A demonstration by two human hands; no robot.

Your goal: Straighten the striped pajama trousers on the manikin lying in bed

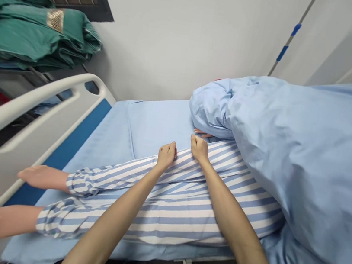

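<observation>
A figure in blue-and-white striped trousers (165, 205) lies on a bed with a light blue sheet (151, 124). Its bare feet (41, 176) point toward the white footboard (36, 99) at the left. My left hand (167, 153) is closed in a fist, gripping the striped cloth near the hip. My right hand (198, 147) is also closed on the striped cloth, just beside the left. A light blue quilt (307, 155) covers the figure's upper body at the right. A small part of the figure's hand (202, 133) shows under the quilt's edge.
Folded green cloths (29, 32) are stacked on a rack at the upper left. A white wall (183, 32) runs behind the bed. A pole with blue clips (289, 38) leans at the upper right.
</observation>
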